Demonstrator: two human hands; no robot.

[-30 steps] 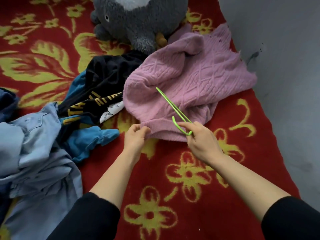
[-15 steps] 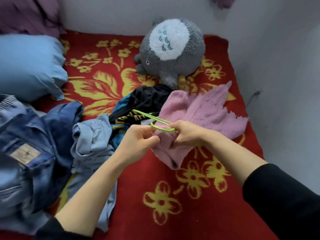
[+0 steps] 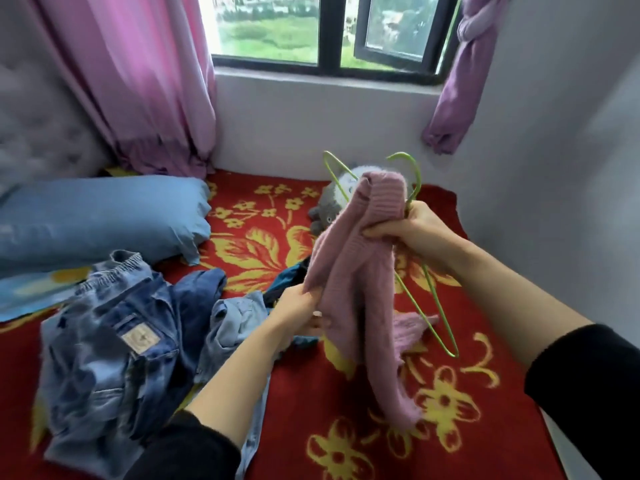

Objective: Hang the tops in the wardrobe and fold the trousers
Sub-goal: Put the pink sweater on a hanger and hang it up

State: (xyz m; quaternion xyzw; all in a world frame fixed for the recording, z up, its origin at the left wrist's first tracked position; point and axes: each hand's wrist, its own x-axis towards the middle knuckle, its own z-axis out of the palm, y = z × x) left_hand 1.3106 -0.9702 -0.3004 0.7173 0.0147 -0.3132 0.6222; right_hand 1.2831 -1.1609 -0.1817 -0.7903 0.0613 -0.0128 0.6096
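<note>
Bedspread (image 3: 311,403), red with yellow flowers, lies below a window (image 3: 270,29); jeans (image 3: 114,341) and pillow (image 3: 97,220) crowd its left. Right hand (image 3: 415,233) grips sweater (image 3: 356,289) and hanger (image 3: 419,176); left hand (image 3: 298,313) pinches the sweater.

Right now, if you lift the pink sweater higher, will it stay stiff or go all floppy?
Probably floppy: the pink sweater droops in long folds below the right hand gripping it. It looks fuzzy, so it is likely not slippery; the left hand pinches its edge. It is likely light for its size, being a loose knit.
</note>
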